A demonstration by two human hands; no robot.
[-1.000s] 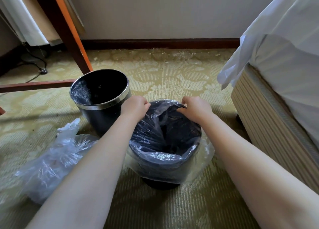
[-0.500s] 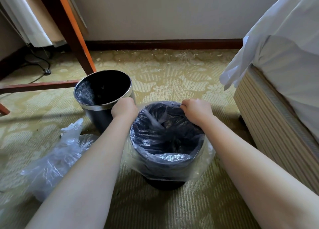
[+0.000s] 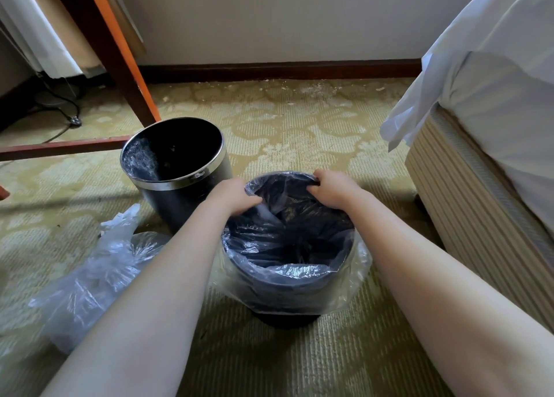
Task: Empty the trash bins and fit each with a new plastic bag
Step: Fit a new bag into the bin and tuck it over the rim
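A black trash bin (image 3: 287, 312) stands on the carpet in front of me, lined with a clear plastic bag (image 3: 299, 272) folded over its rim. My left hand (image 3: 232, 197) grips the bag at the far left of the rim, fingers curled inward. My right hand (image 3: 334, 191) grips the bag at the far right of the rim. A second black bin (image 3: 180, 187) with a chrome rim band stands behind and to the left, with no bag over its rim. A crumpled clear bag (image 3: 90, 279) lies on the floor at the left.
A bed (image 3: 479, 187) with a white sheet hanging down bounds the right side. A wooden table leg (image 3: 120, 58) and crossbar rise at the back left, with a cable on the floor beyond. The wall and baseboard close the back.
Both hands have shifted along the far rim of the near bin, and the left hand's fingers now curl further into the bag. The camera view has moved slightly.
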